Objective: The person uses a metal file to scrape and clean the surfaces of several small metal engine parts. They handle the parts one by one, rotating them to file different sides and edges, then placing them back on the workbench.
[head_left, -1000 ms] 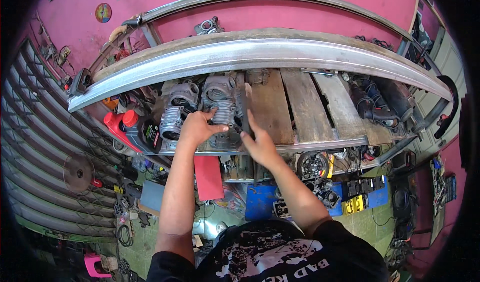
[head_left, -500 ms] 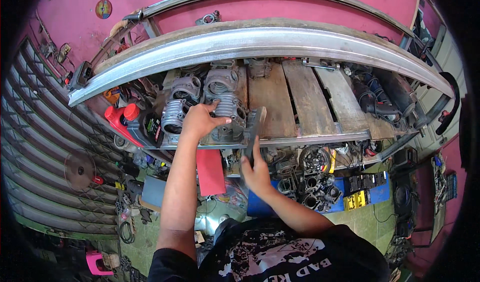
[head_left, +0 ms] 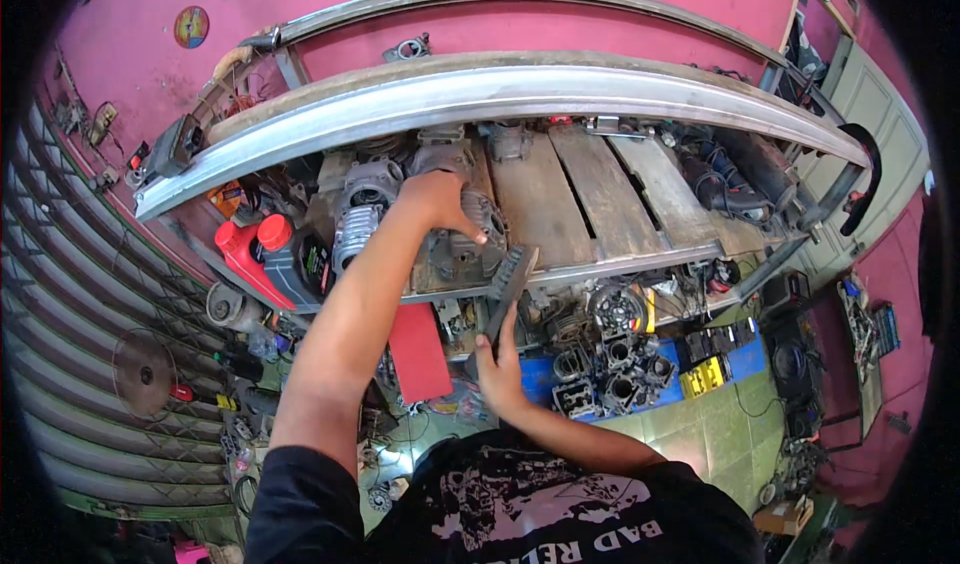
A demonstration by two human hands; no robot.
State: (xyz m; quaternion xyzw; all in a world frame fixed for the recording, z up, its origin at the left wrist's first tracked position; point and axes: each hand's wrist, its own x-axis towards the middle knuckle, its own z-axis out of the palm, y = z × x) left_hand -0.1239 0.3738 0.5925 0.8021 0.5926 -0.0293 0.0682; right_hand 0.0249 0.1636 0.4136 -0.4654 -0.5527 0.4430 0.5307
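My left hand point(head_left: 443, 202) rests on a grey finned engine cylinder point(head_left: 478, 234) that sits on a wooden plank shelf point(head_left: 590, 194). A second finned cylinder point(head_left: 355, 229) stands just left of it. My right hand point(head_left: 497, 362) is below the shelf's front edge and grips the lower end of a dark flat brush-like tool point(head_left: 508, 282), whose upper end reaches up to the shelf edge beside the cylinder.
A curved metal rail point(head_left: 500, 89) spans above the shelf before a pink wall. Red containers point(head_left: 262, 254) stand at the shelf's left. Below are engine parts point(head_left: 610, 364) on a blue mat, a red board point(head_left: 420, 349), and clutter on the green floor. A corrugated shutter point(head_left: 70, 364) lies left.
My right hand dropped from the shelf top, taking the dark tool down below the front edge. My left hand stayed on the finned cylinder. The view tilted slightly.
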